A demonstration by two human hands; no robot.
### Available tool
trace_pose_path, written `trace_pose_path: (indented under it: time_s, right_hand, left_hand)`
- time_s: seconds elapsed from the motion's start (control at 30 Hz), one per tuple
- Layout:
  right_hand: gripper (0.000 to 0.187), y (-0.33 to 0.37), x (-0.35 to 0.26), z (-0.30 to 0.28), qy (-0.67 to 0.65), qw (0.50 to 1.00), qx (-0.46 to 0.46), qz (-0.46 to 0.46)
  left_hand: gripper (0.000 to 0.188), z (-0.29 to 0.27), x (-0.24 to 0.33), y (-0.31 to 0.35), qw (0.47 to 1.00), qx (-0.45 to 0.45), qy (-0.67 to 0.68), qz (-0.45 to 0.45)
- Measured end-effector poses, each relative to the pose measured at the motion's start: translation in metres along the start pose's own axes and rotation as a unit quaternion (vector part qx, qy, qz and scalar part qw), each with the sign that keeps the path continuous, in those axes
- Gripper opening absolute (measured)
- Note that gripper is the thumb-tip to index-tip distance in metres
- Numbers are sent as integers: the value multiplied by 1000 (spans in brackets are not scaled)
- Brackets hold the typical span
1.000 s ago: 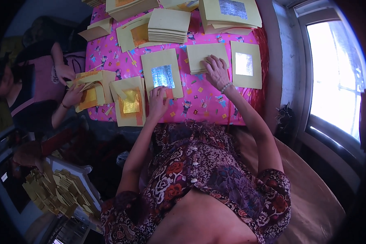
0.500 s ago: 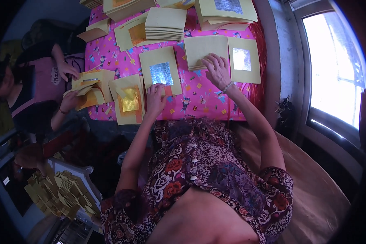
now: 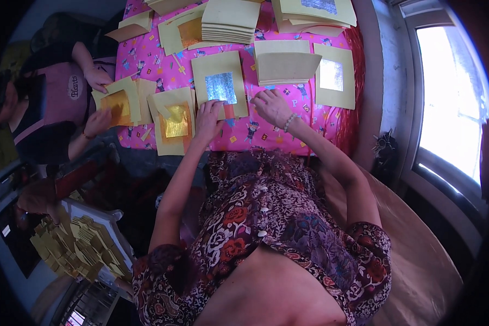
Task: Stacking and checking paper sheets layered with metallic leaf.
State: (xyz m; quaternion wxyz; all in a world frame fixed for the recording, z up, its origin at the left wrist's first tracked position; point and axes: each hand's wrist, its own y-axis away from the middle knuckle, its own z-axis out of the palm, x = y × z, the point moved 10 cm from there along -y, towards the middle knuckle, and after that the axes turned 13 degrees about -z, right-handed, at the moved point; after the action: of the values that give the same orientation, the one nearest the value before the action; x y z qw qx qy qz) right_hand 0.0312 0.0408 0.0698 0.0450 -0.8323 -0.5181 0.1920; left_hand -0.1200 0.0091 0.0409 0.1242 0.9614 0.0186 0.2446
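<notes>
On the table's near side, the silver-patched sheet lies flat, lower left under the left hand, fingers extended, thumb apart. The right hand has left the stack for just beside the sheet's right edge, fingers curled together, any grip not discernible; stack now untouched, top leaf tilted up, both hands about one sheet.

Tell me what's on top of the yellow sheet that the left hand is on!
A shiny silver square lies on the yellow sheet, with some orange showing below it. The left hand covers the lower left corner, and whatever is underneath the square can't be seen.
</notes>
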Motion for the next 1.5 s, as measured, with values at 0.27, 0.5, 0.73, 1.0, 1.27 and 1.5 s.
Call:
trace_pose_path:
  time_s: [0.27,0.5,0.73,1.0,1.27,1.5]
  right_hand:
    - [42,-12,-41,30,-65,997,-51,9]
    - [32,-1,-38,28,-108,994,-8,15]
    - [30,-9,-23,43,-56,997,-36,38]
    - [32,-13,-12,51,-82,994,-51,59]
    - [34,-18,-10,53,-90,991,-76,63]
    - [18,-19,4,61,-201,971,-86,95]
  left_hand:
    - [63,4,-4,-2,1000,-11,-19,5]
    - [61,3,-3,-10,999,-34,-35,10]
    - [59,-4,-3,-20,998,-59,-27,20]
    - [58,0,-15,-27,996,-90,-8,23]
    - [51,-1,-16,-28,995,-99,7,4]
    - [44,4,-30,-35,991,-124,46,-8]
